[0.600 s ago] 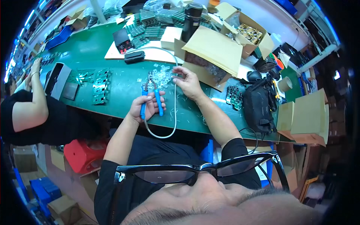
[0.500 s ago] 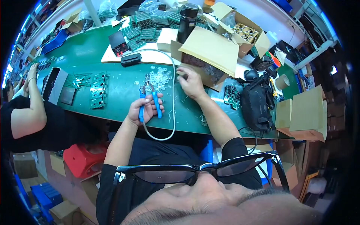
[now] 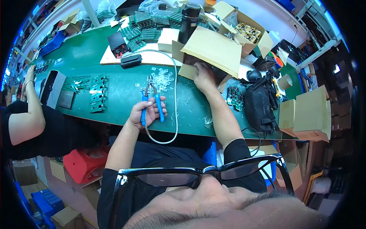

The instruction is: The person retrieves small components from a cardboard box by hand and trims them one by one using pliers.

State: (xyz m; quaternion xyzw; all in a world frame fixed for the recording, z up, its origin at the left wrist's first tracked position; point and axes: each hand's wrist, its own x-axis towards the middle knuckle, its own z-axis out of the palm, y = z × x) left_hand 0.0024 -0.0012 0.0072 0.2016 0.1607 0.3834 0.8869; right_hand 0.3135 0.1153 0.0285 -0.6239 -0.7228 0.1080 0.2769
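My left hand (image 3: pixel 148 111) is closed around the blue grips of a pliers-like tool (image 3: pixel 159 107) that has a grey cable. Its two metal arms point away from me, their tips at a pile of small clear plastic pieces (image 3: pixel 163 78) on the green table. My right hand (image 3: pixel 205 78) reaches into the mouth of an open cardboard box (image 3: pixel 213 45). The box's raised flap and shadow partly hide those fingers, so I cannot see what they touch. Inside the box, the contents are too dark to make out.
The grey cable (image 3: pixel 176 95) loops between my hands. Green circuit boards (image 3: pixel 99 93) lie at left, more boards (image 3: pixel 235 97) and a black bag (image 3: pixel 259 105) at right. Behind stand a black bottle (image 3: pixel 189 23) and a black power box (image 3: pixel 117 42). A co-worker's arm (image 3: pixel 34 99) rests at far left.
My right hand has moved from above the table beside the box's front flap, right and forward into the box. The left hand keeps its hold on the tool, nearly still.
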